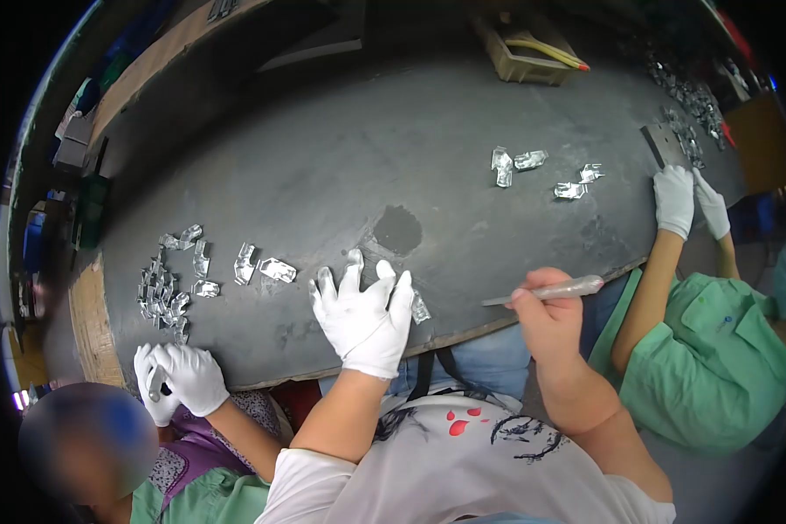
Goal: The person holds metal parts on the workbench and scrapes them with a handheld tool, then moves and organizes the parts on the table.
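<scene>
Over on the left there's a cluster of metal clips [160,293], then the gloved left hand [362,319], fingers spread on the dark table [306,166]. A single clip [420,307] lies just beside its thumb, and further right the bare right hand [552,314] pinches a thin-bladed tool [572,287].

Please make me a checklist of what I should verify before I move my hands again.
1. Tool in grip of right hand: ok.
2. Tool tip apart from the near part: ok, a gap shows.
3. Near part fully on table: ok, beside left hand.
4. Left hand holds that part firmly: cannot tell; contact is unclear.
5. Both hands gloved: not ok, right is bare.
6. Co-workers' hands away from yours: ok.
</scene>
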